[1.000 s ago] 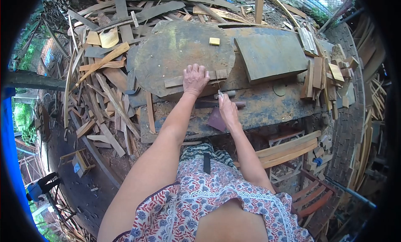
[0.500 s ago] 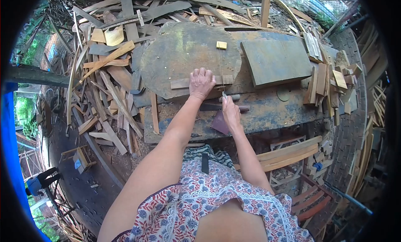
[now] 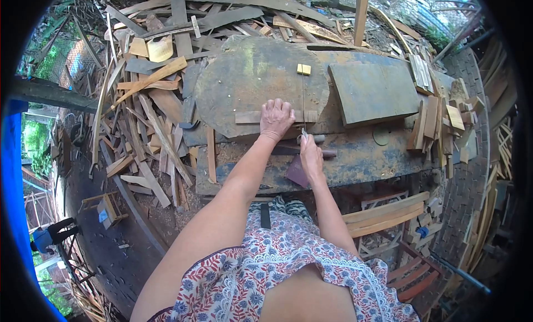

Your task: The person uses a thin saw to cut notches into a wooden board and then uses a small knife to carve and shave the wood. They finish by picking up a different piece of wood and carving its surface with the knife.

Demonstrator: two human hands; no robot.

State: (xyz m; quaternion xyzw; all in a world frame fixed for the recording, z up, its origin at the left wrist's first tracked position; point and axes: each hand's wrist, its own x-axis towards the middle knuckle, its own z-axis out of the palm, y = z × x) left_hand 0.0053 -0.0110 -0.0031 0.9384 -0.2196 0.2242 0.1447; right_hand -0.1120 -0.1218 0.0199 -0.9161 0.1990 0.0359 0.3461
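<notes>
A narrow wooden strip (image 3: 248, 117) lies across the front of a rounded wooden slab (image 3: 222, 83). My left hand (image 3: 277, 119) presses down on the strip, its fingers curled over the far edge. Just to its right, my right hand (image 3: 311, 155) is closed round the near end of a thin saw (image 3: 303, 102), whose blade runs away from me across the strip near its right end. At the saw's far end is a small yellow block (image 3: 303, 69). The grip itself is mostly covered by my fingers.
A thick dark board (image 3: 372, 91) rests right of the slab. Nearer me on the workbench (image 3: 355, 166) lie a maroon piece (image 3: 297, 171) and a dark cylindrical rod. Scrap wood (image 3: 161, 127) is heaped to the left and behind, with stacked offcuts (image 3: 430, 119) at the right.
The whole view has shifted, so the bench appears slightly lower and further right. My right hand and the saw have moved slightly toward me relative to the strip. My left hand stays on the strip.
</notes>
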